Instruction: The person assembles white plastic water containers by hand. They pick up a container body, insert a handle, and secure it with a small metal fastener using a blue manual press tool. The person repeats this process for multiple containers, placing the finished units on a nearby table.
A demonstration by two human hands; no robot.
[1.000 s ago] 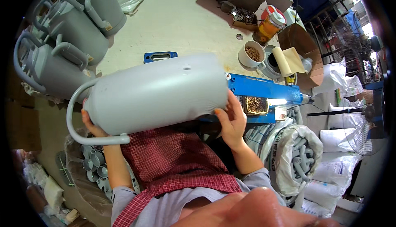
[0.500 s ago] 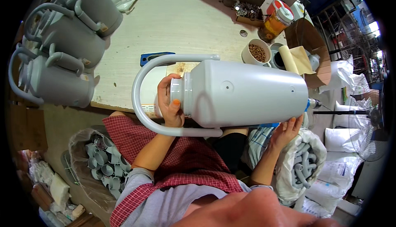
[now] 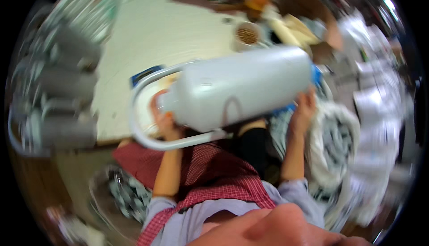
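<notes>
A grey flask [image 3: 250,85], looped handle [image 3: 190,142] leftward, is held sideways over the near edge of a pale table [image 3: 165,22]. The person's 2 hands clasp it: left hand [image 3: 164,120] curled about its neck, right hand [image 3: 304,112] against its base. Far right stands a cup [image 3: 246,47]; blurred grey vessels [image 3: 67,85], apparently 3, stand left.

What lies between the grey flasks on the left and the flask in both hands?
In the head view, white tabletop lies there, with a blurred blue piece near the loop handle of the held flask.
</notes>
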